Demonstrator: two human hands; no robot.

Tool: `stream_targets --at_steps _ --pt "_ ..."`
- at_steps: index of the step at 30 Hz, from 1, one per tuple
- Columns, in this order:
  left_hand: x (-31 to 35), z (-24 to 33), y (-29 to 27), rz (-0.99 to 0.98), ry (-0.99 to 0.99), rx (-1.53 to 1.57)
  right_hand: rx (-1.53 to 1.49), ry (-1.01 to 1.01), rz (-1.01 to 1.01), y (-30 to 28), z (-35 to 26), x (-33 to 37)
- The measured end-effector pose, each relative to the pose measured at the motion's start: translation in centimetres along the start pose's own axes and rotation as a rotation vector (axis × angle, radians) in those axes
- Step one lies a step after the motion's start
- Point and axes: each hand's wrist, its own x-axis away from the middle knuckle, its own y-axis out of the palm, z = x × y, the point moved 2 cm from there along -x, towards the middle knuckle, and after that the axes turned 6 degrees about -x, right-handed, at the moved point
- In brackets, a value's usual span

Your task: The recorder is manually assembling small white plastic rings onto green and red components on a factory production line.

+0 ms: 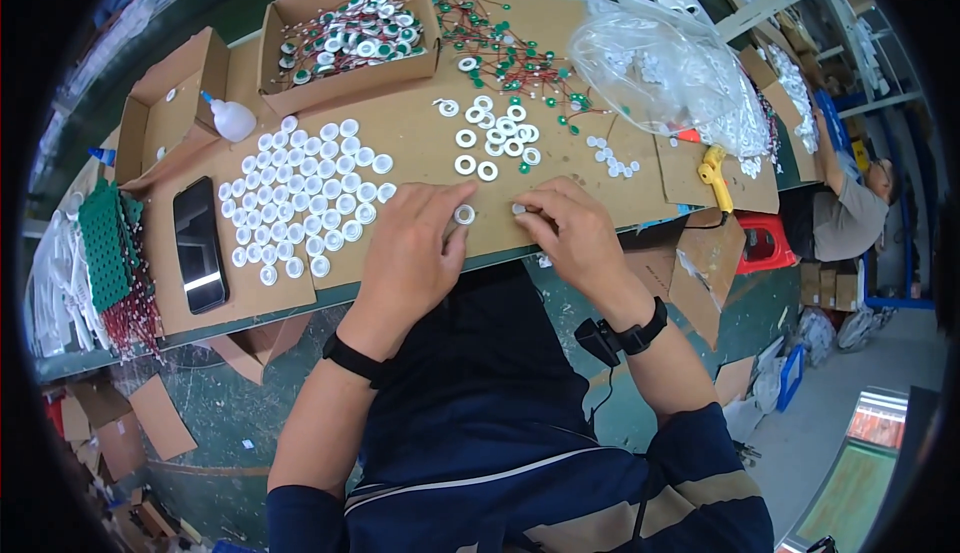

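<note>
Near the worktop's (412,148) front edge, the left hand (412,248) frames a white ring (464,214) between thumb and finger — gripped or merely touched, I can't tell. Just across, the right hand (577,231) pinches a small disc (519,209). A loose pinch could drop it; a careless left knuckle could scatter the caps (316,184) alongside.

A black phone (201,245) lies on a cardboard sheet (262,296) at the left. To the right, a red plastic stool (765,243) stands beside a co-worker (850,215) in a greyish shirt. A loose brown cardboard piece (162,419) lies on the floor, lower left.
</note>
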Motion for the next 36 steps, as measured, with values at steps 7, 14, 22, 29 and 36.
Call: stream_targets --at_steps 7,14,22,29,36 --pt "0.4 -0.3 0.1 0.024 -0.016 0.026 -0.079 -0.089 -0.043 3.0 -2.5 -1.9" --pt "0.2 -0.5 0.2 0.027 -0.022 0.031 -0.065 -0.097 -0.102 3.9 -2.6 -2.5" --pt "0.2 -0.4 0.1 0.014 -0.038 0.056 -0.092 -0.1 -0.095 4.1 -2.5 -2.1" --pt "0.3 -0.7 0.2 0.028 -0.055 0.055 0.15 -0.323 -0.072 4.3 -3.3 -0.8" --pt "0.2 -0.6 0.2 0.035 -0.066 0.06 0.148 -0.331 -0.111 4.3 -2.7 0.3"
